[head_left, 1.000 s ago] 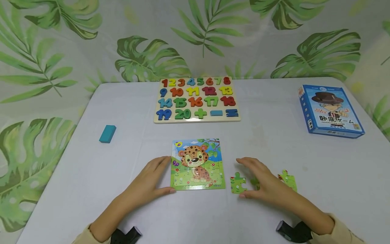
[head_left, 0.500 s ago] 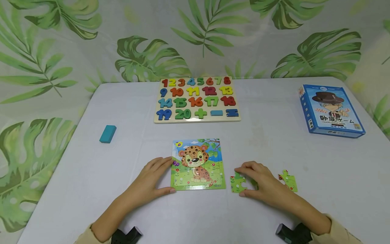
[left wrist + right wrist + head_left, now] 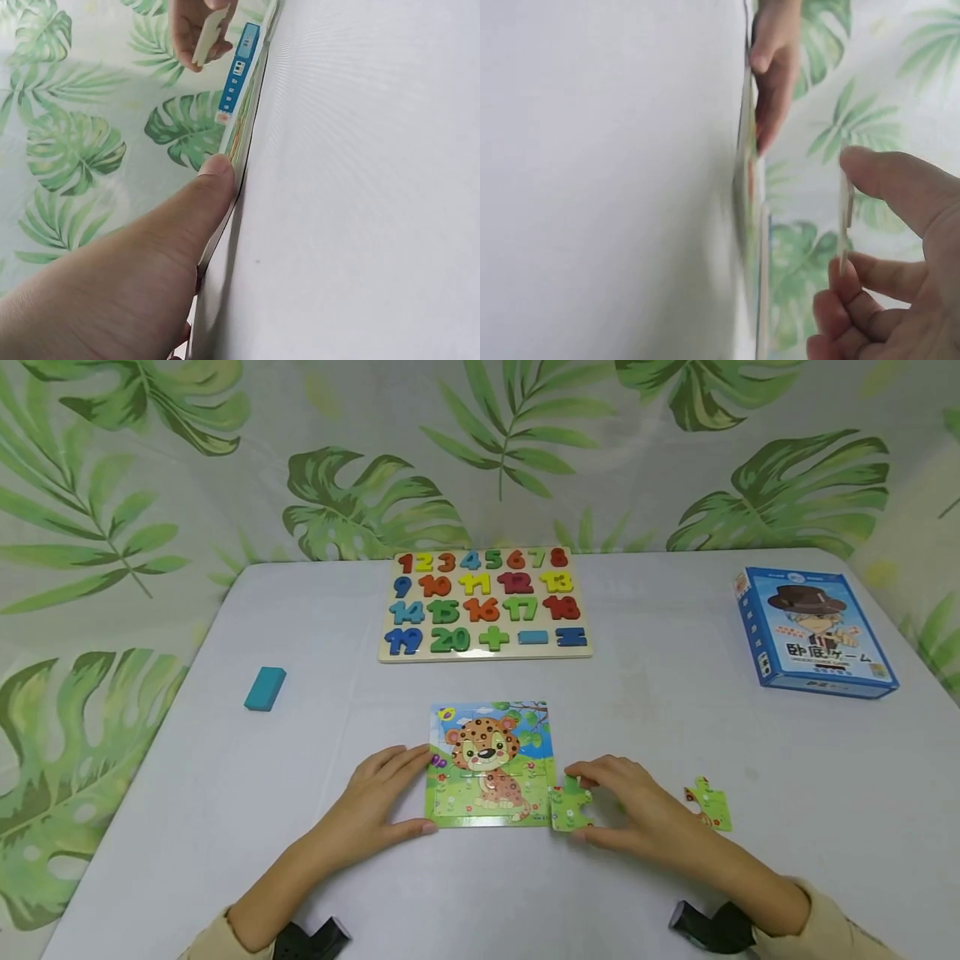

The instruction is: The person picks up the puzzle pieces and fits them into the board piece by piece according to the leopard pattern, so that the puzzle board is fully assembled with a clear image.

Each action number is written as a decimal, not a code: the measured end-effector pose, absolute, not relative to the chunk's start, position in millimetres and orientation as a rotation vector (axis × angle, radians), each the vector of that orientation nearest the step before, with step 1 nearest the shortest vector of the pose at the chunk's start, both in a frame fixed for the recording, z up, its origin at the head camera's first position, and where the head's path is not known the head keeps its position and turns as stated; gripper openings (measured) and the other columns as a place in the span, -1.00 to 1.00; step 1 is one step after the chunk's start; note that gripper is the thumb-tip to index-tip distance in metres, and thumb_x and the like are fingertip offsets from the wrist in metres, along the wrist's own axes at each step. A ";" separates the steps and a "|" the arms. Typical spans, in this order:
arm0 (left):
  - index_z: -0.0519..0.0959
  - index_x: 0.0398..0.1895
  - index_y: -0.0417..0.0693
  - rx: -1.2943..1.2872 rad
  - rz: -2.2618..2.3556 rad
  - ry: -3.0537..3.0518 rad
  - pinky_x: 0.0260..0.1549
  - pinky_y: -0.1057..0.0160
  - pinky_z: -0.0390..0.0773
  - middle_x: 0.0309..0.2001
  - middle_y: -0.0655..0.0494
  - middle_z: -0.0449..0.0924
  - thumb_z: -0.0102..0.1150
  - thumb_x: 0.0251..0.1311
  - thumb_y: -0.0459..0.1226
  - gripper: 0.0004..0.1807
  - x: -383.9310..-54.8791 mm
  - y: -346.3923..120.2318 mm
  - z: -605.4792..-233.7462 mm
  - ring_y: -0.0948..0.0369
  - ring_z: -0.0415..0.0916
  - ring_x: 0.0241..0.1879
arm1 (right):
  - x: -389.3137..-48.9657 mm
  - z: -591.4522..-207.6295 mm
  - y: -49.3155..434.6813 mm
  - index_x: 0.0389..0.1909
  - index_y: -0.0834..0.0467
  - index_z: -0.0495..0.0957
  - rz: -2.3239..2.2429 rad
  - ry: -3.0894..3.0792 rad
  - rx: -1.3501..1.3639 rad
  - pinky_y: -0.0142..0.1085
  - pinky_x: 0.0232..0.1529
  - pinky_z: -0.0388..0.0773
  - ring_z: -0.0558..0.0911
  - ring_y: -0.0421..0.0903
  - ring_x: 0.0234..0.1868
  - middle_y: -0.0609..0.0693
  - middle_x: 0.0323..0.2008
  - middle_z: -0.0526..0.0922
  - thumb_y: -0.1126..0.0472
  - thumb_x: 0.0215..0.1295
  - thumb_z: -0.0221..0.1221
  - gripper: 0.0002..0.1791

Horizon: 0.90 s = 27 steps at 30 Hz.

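The square leopard jigsaw puzzle (image 3: 491, 760) lies in the middle of the table. My left hand (image 3: 386, 797) rests along its left side, the fingertips at the upper part of that edge and the thumb (image 3: 214, 176) at the near left corner. My right hand (image 3: 630, 806) pinches a green jigsaw piece (image 3: 568, 806) between thumb and fingers. In the right wrist view the piece (image 3: 844, 214) shows edge-on, raised off the table. It overlaps the puzzle's right edge in the head view. Another green jigsaw piece (image 3: 708, 806) lies on the table to the right of my right hand.
A wooden number board (image 3: 486, 606) filled with coloured numerals lies behind the puzzle. To the left is a teal block (image 3: 266, 689). A blue game box (image 3: 817, 635) sits at the back right. A leaf-patterned cloth (image 3: 525, 460) hangs behind the table.
My right hand has closed its fingers on the green jigsaw piece, lifted it and brought it left to the puzzle's edge. The puzzle has shifted slightly right, with my left hand following.
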<state>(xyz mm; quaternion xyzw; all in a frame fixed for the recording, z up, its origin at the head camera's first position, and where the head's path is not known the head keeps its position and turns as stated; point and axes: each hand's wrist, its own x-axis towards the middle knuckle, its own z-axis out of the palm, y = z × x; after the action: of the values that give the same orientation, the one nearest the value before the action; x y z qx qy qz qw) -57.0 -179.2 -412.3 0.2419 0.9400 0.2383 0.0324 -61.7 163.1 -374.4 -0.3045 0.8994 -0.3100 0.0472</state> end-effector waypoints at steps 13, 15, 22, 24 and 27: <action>0.17 0.33 0.04 0.821 0.715 2.902 0.18 -0.06 -0.13 0.32 0.22 0.10 0.05 0.00 0.25 -0.14 -60.3 -171.5 -413.5 0.08 -0.05 0.28 | -73.1 -371.1 95.1 0.13 0.14 0.41 -1.041 2.656 -1.089 -0.29 -0.12 0.41 0.35 -0.22 -0.05 -0.12 -0.09 0.43 -0.02 -0.02 0.32 -0.33; 0.18 0.33 0.04 0.824 0.716 2.899 0.18 -0.06 -0.12 0.31 0.22 0.11 0.06 -0.01 0.25 -0.14 -60.8 -170.6 -412.9 0.09 -0.04 0.27 | -76.5 -377.7 88.0 0.13 0.14 0.41 -1.027 2.646 -1.107 -0.28 -0.11 0.40 0.35 -0.22 -0.05 -0.12 -0.07 0.43 -0.02 -0.02 0.31 -0.33; 0.24 0.29 -0.02 0.874 0.712 2.900 0.19 -0.02 -0.07 0.29 0.19 0.15 0.10 -0.04 0.24 -0.14 -62.9 -169.2 -411.2 0.09 0.01 0.25 | -84.6 -396.3 73.2 0.12 0.15 0.44 -0.964 2.649 -1.127 -0.25 -0.05 0.31 0.36 -0.21 -0.11 -0.12 -0.12 0.46 -0.04 -0.02 0.31 -0.34; 0.24 0.29 -0.02 0.888 0.707 2.902 0.19 -0.01 -0.07 0.29 0.19 0.13 0.10 -0.05 0.25 -0.13 -63.4 -168.9 -411.7 0.10 0.00 0.25 | -85.5 -398.8 71.3 0.10 0.16 0.45 -0.963 2.654 -1.132 -0.22 -0.02 0.28 0.36 -0.20 -0.12 -0.12 -0.14 0.47 -0.05 -0.03 0.31 -0.34; 0.25 0.28 0.01 0.918 0.687 2.909 0.19 0.00 -0.06 0.29 0.20 0.14 0.09 -0.05 0.25 -0.15 -64.0 -168.5 -412.1 0.10 0.00 0.26 | -86.0 -399.9 68.2 0.08 0.16 0.48 -0.964 2.665 -1.127 -0.21 0.01 0.23 0.35 -0.21 -0.14 -0.14 -0.17 0.47 -0.07 -0.05 0.31 -0.35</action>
<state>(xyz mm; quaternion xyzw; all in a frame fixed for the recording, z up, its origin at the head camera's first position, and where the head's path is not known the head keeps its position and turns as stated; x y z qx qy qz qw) -64.0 -168.5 -412.1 0.2936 0.9303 0.2197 0.0073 -86.0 68.2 -399.9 -0.3692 0.8729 -0.3158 0.0457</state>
